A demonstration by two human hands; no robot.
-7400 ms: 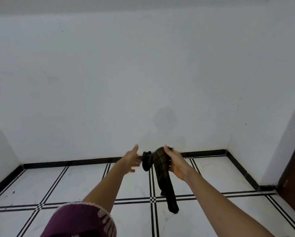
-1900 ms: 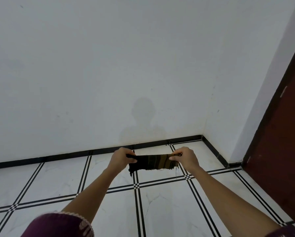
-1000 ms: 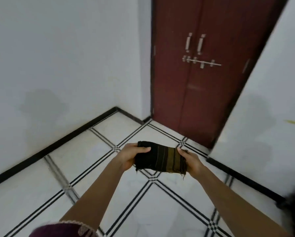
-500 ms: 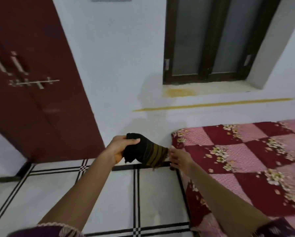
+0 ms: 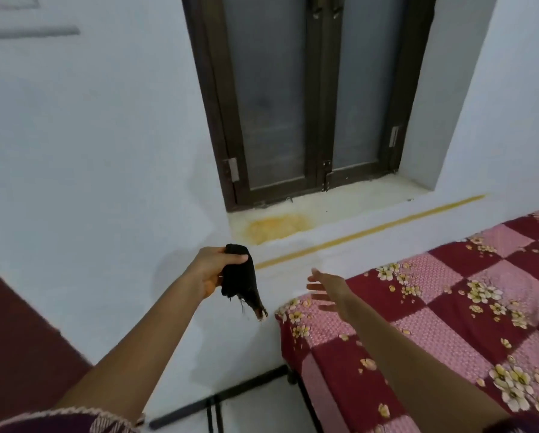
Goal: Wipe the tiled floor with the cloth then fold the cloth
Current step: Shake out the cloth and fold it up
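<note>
The dark folded cloth (image 5: 240,278) hangs in the air in front of the white wall, bunched at the top with a frayed end pointing down. My left hand (image 5: 213,270) grips its upper part, thumb across the front. To its right, my right hand (image 5: 329,289) is held out with fingers spread, holding nothing, just above the near corner of the bed. Only a small strip of the tiled floor (image 5: 255,407) shows at the bottom.
A bed with a red and pink checked floral cover (image 5: 433,323) fills the right side. A dark-framed window (image 5: 305,98) with a stained sill is set in the wall ahead. A dark red door (image 5: 15,332) stands at the lower left.
The view has turned further right and up, toward the window. My right hand has let go of the cloth and opened; my left hand alone now holds the cloth, which hangs down.
</note>
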